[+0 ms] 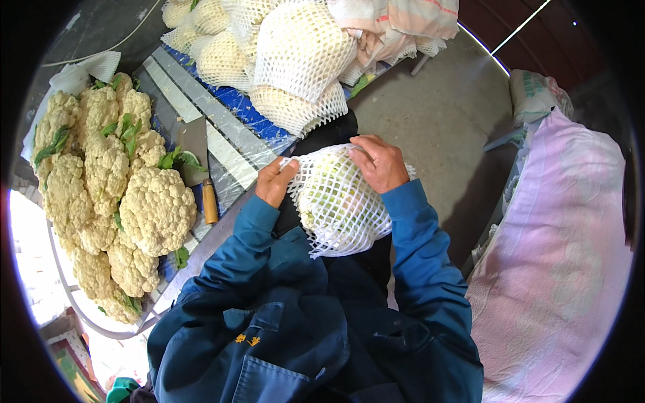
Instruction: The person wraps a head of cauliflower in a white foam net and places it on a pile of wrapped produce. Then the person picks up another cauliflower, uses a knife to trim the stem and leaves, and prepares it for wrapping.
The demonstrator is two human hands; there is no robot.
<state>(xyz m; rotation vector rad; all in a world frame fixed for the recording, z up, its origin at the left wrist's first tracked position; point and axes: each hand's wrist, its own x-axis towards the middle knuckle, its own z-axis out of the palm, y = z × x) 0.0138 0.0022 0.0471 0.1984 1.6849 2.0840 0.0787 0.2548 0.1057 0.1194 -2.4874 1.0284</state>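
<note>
A cauliflower head [327, 201] lies over my lap with a white foam net sleeve [352, 221] around it. My left hand [272, 181] pinches the sleeve's edge at the left. On the upper right, my right hand [379, 162] has its fingers curled on the sleeve's edge. Bare cauliflowers [157, 211] are piled on the table to the left. Beside them lies a cleaver with a wooden handle [209, 201], its wide blade pointing away from me. Netted cauliflowers [305, 50] are stacked at the table's far end.
The table [227, 216] has a metal edge close to my left forearm. Pale pink cloths [393, 20] lie by the netted stack. At the right, a large pink cloth [549, 262] covers something long, with a woven sack [536, 95] beyond it. A cord [126, 40] runs at the upper left.
</note>
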